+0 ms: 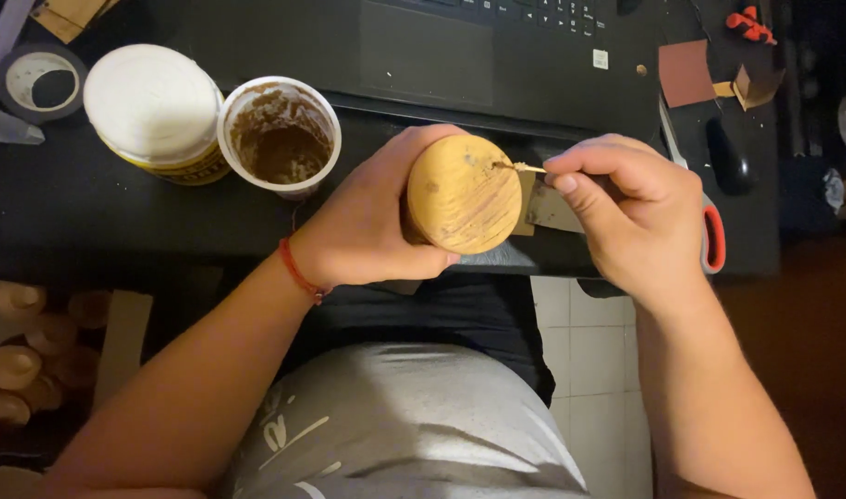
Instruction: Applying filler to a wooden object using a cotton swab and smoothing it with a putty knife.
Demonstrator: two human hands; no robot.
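Gripping the wooden piece (464, 194), left fingers (423, 263) wrap it (right fingers (580, 180) pinch a stick (525, 167)).

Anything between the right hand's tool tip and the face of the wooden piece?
Nothing visible. The right hand holds a small thin tool whose tip already rests on the round end face of the wooden piece, near its upper right edge. The left hand grips the piece from the side, clear of that spot.
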